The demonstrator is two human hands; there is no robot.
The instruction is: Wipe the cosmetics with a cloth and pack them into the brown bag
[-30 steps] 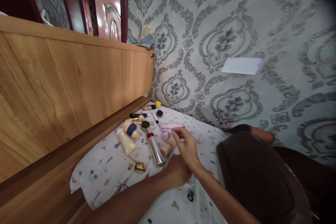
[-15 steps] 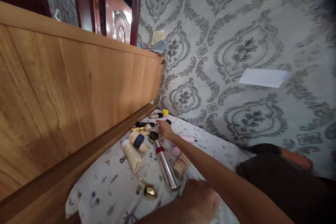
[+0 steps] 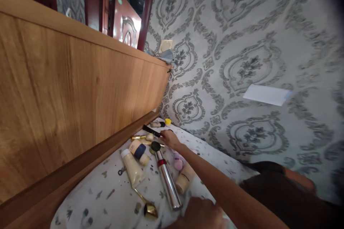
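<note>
Since the earlier frame the black tube (image 3: 152, 131) has swung to a steeper slant, with its near end now at the fingers of the right hand (image 3: 170, 139); the left hand (image 3: 202, 214) stays low, at the picture's bottom edge.

The patterned wall (image 3: 242, 61) is the largest thing, with the wooden panel (image 3: 80, 78) to its left. Below them spreads the white printed cloth (image 3: 94, 193), and a dark brown bag-like object (image 3: 282, 193) sits at its right.

The right hand's fingers are nearly closed, pinching the black tube by its end; whether the tube is clear of the cloth I cannot tell. The left hand is curled and blurred, nearest the lower end of the silver cylinder (image 3: 168, 184); I cannot tell how far its fingers are open or whether they hold anything.

The silver cylinder lies slanting, between the cream tube (image 3: 133, 170) and the beige bottle (image 3: 185, 178). The blue-capped container (image 3: 137, 149) lies just above the cream tube. Below that tube is a gold piece (image 3: 150, 210) with a thin stem. Smaller still are a lilac item (image 3: 178, 161) beside the beige bottle, the dark green round item (image 3: 155, 147) at the cylinder's top, and the yellow cap (image 3: 167, 122) near the wall.
</note>
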